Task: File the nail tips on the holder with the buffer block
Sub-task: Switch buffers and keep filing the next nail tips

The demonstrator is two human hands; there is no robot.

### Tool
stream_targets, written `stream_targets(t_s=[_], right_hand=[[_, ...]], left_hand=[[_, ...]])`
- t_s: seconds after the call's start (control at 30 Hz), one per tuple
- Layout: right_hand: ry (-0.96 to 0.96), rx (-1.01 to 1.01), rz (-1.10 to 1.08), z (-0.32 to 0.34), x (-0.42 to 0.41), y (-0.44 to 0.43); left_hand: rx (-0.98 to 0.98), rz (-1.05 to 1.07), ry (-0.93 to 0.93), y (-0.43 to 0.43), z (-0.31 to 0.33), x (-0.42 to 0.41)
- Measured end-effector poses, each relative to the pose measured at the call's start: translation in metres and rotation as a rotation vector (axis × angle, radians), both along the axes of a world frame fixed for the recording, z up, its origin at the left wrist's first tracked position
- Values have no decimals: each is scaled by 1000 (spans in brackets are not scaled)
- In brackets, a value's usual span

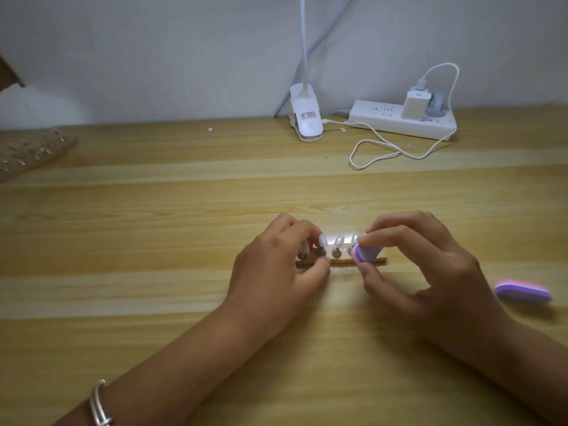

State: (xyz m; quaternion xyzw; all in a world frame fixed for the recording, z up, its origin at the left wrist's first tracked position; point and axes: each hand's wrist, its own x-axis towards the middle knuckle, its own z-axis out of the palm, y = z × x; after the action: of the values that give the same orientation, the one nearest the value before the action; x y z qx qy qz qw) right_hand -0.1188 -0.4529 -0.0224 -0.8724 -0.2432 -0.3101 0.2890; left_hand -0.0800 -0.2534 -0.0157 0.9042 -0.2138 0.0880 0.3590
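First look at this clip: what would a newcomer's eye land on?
Two hands meet at the centre of the wooden table. The left hand pinches a small wooden holder carrying clear nail tips, and the right hand grips a purple buffer block at the holder's right end. A spare buffer, pink and purple, lies at the right edge, and a white power strip with a looping cable sits at the back.

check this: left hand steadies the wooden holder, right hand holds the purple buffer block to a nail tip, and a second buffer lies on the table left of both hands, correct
One slip: the head view shows the second buffer on the table right of both hands. The rest stands: left hand steadying the wooden holder, right hand holding the purple buffer block to a nail tip.
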Motion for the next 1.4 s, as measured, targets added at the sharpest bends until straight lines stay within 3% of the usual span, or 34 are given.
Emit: stream_targets(t_s=[0.63, 0.93, 1.23, 1.4], right_hand=[[81, 78, -22, 2, 3, -4], [91, 70, -5, 1, 4, -3], [92, 68, 5, 2, 4, -1], [89, 53, 0, 1, 4, -1]], left_hand=[[-106, -8, 23, -1, 0, 0], [-105, -11, -104, -5, 3, 4], [-228, -66, 29, -4, 2, 13], [-37, -97, -176, -6, 3, 5]])
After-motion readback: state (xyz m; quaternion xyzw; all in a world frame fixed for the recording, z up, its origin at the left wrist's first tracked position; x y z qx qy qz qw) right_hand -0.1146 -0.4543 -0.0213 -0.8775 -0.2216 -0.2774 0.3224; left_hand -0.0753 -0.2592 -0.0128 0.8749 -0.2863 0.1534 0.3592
